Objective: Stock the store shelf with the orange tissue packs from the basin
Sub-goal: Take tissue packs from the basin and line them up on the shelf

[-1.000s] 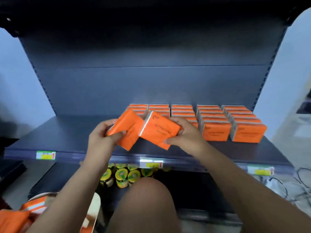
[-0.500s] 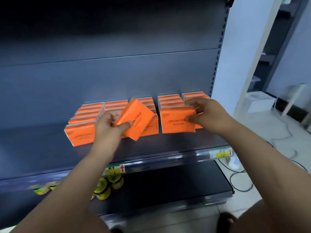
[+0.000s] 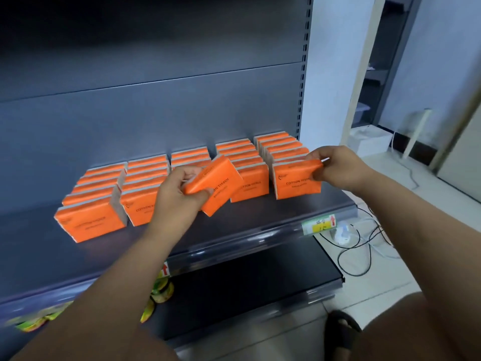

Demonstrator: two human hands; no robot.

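Hands at work on a dark metal store shelf, where orange cotton tissue packs stand in five rows running from the back panel toward the front edge. The left hand grips one tilted pack above the middle of the shelf, thumb pressed on its printed face and fingers curled round behind it. The right hand pinches the upper right corner of the front pack in the row nearest the shelf's right end; that pack stands upright on the shelf. The basin is out of view. The film-wrapped packs look light and soft, likely to dent under a hard squeeze and to slide a little on their glossy wrap. A hold across the broad faces or along the top edge seems safest, and a careless nudge could topple neighbours in a row. A yellow price tag sits on the front edge near the right corner, and jars show on the shelf below
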